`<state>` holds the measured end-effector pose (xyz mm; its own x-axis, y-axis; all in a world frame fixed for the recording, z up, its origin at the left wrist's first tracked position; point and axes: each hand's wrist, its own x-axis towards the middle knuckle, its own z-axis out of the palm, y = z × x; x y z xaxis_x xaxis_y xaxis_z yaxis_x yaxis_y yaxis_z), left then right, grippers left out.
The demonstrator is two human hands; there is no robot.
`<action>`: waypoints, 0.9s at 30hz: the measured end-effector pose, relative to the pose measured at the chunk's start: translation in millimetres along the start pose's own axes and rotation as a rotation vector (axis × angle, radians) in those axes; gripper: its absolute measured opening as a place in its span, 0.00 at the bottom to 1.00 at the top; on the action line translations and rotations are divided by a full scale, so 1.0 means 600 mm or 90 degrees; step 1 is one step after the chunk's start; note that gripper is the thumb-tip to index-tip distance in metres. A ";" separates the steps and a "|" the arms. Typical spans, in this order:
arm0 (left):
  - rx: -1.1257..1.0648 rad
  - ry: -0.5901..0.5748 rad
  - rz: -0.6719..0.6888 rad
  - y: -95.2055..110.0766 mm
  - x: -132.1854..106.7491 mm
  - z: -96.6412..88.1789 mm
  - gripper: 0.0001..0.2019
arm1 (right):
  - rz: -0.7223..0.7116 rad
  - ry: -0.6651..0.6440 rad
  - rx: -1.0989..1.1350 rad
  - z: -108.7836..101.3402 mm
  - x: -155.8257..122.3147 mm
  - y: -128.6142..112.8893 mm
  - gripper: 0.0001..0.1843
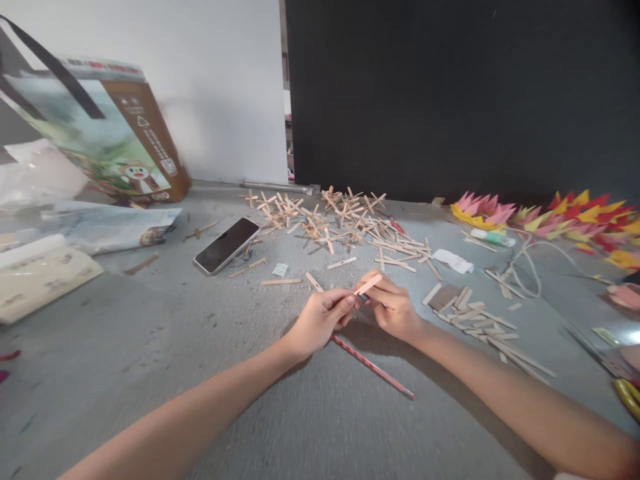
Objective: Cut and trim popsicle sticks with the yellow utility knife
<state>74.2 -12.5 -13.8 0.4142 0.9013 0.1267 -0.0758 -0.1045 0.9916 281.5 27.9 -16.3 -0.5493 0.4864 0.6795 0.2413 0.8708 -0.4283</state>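
Close together over the table, both my hands are closed at a flat wooden craft stick (371,285). My left hand (317,321) pinches its near end between thumb and fingers. The curled fingers of my right hand (393,308) are pressed against the stick from the other side. A small dark bit shows between the fingertips, too hidden to name. Another craft stick (314,282) lies just beyond my left hand. Under the hands, a red patterned pencil (375,368) rests slantwise on the table, its far end hidden by my left hand.
Beyond the hands spreads a pile of crossed craft sticks (327,217). Loose sticks (475,317) lie to the right, near scissors (600,360), a glue tube (493,238) and colourful folded paper (580,223). A phone (227,245) and a printed bag (115,133) are at left.
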 end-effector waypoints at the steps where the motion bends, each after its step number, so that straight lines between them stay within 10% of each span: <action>1: 0.011 0.000 0.000 0.001 -0.001 0.000 0.20 | -0.001 -0.001 0.001 0.000 0.000 0.000 0.21; 27: 0.078 0.022 0.001 0.009 -0.004 0.004 0.23 | 0.018 0.010 -0.016 0.005 -0.004 0.004 0.26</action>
<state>75.1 -16.0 -8.9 0.3828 0.9148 0.1288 0.0361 -0.1541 0.9874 280.9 28.3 -21.0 -0.5291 0.5122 0.6766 0.2775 0.8579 -0.4325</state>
